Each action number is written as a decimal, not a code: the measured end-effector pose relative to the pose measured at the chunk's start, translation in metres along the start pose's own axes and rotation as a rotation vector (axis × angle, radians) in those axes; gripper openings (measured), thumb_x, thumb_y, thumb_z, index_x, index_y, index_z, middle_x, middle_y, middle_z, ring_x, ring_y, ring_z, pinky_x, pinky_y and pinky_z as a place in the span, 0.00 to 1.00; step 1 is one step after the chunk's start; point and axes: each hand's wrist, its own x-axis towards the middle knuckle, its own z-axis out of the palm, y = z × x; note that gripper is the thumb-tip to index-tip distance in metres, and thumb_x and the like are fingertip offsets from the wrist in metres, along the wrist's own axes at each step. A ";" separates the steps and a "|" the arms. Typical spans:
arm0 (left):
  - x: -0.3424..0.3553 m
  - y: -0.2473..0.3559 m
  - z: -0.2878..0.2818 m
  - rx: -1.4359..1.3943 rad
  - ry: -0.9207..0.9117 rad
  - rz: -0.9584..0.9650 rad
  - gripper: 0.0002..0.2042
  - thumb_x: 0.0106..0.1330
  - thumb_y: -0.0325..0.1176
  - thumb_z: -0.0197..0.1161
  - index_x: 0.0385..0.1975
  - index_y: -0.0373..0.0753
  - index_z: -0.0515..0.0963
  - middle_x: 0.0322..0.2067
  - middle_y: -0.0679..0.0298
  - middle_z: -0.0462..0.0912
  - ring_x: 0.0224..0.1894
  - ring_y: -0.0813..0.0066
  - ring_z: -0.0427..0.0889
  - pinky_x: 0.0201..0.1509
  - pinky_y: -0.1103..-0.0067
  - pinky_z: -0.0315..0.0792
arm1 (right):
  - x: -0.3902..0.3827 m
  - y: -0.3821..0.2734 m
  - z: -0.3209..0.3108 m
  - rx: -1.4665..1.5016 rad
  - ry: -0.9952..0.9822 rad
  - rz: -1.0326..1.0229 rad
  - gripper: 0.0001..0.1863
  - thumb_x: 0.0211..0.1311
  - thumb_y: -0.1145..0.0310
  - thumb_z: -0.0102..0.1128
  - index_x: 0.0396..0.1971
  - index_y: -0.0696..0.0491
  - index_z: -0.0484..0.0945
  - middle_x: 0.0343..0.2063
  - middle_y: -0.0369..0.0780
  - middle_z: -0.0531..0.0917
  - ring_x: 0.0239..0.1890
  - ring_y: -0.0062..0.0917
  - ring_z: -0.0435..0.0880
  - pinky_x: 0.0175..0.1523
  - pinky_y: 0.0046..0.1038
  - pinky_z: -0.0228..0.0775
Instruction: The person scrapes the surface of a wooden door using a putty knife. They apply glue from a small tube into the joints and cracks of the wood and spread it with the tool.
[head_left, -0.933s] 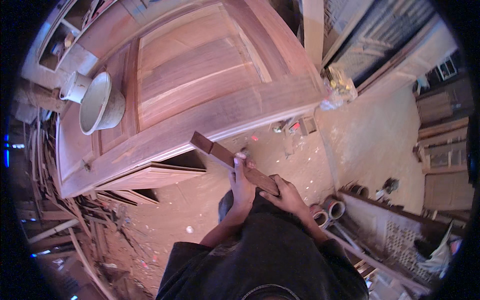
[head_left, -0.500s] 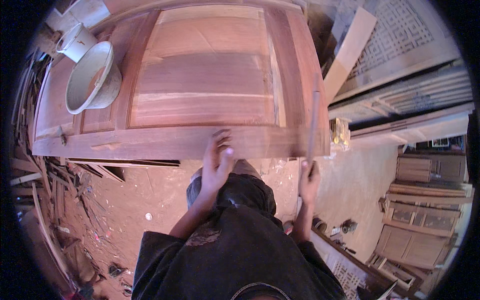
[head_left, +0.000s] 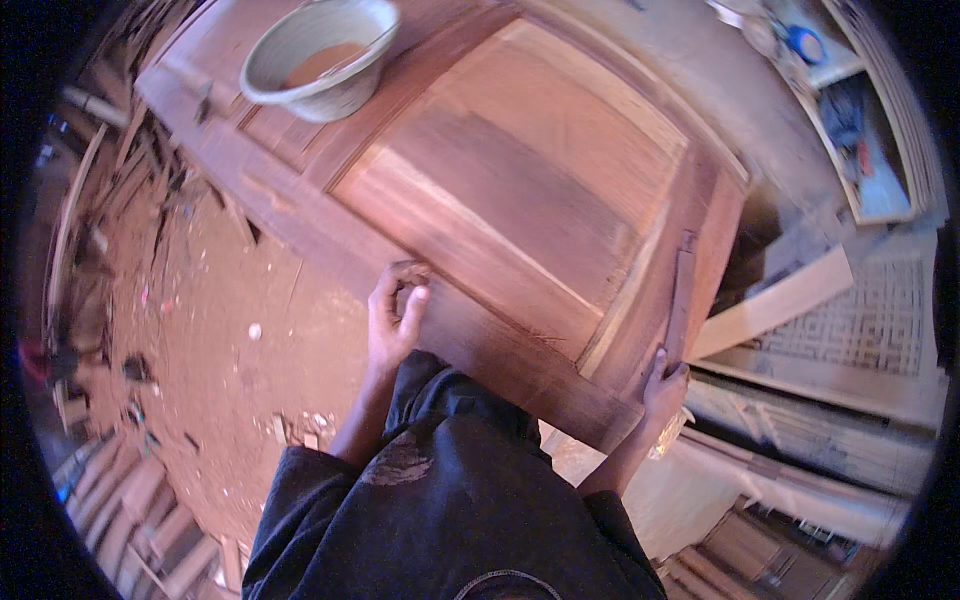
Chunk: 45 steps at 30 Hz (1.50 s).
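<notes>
A reddish-brown panelled wooden door [head_left: 510, 180] lies flat in front of me, slanting from upper left to lower right. In my right hand [head_left: 663, 388] is a narrow dark strip [head_left: 682, 295], gripped at its near end, pointing away over the door's right-end rail. Whether it touches the wood cannot be told. My left hand [head_left: 390, 315] is at the door's near edge, fingers loosely bent, a gap between them and the thumb. Nothing shows in it. A pale bucket [head_left: 335, 85] with brownish contents stands on the door's far left part.
Scrap wood [head_left: 130, 190] is heaped at the left beside a littered earth floor [head_left: 250, 290]. To the right lie a pale plank [head_left: 780, 305], a patterned lattice panel [head_left: 870, 315] and stacked boards [head_left: 810, 430]. An open shelf box [head_left: 865, 130] stands at the far right.
My view has turned, so the door now lies slanted, its right end nearer. The strip in my right hand, blurred and upright before, now leans over the door. My left fingers have curled closer to the thumb.
</notes>
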 end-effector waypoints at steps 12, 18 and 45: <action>0.040 -0.034 -0.082 0.100 0.283 -0.044 0.13 0.67 0.27 0.59 0.50 0.32 0.73 0.39 0.61 0.78 0.40 0.74 0.77 0.47 0.78 0.72 | -0.004 -0.013 0.012 0.039 0.261 -0.040 0.41 0.59 0.39 0.59 0.58 0.60 0.68 0.55 0.60 0.69 0.55 0.60 0.69 0.55 0.55 0.66; 0.116 -0.033 -0.162 -0.231 0.782 -0.121 0.18 0.73 0.35 0.54 0.58 0.35 0.64 0.42 0.60 0.77 0.39 0.75 0.77 0.45 0.77 0.73 | -0.041 -0.103 0.018 0.133 0.330 -0.046 0.33 0.66 0.49 0.57 0.59 0.62 0.66 0.55 0.59 0.71 0.53 0.52 0.73 0.54 0.47 0.69; 0.184 -0.143 -0.407 -1.137 1.121 -0.204 0.53 0.62 0.71 0.47 0.73 0.35 0.35 0.74 0.50 0.32 0.76 0.54 0.32 0.77 0.57 0.34 | -0.102 -0.331 0.045 0.372 0.540 -0.078 0.44 0.65 0.53 0.61 0.71 0.58 0.49 0.70 0.57 0.53 0.73 0.51 0.50 0.74 0.44 0.44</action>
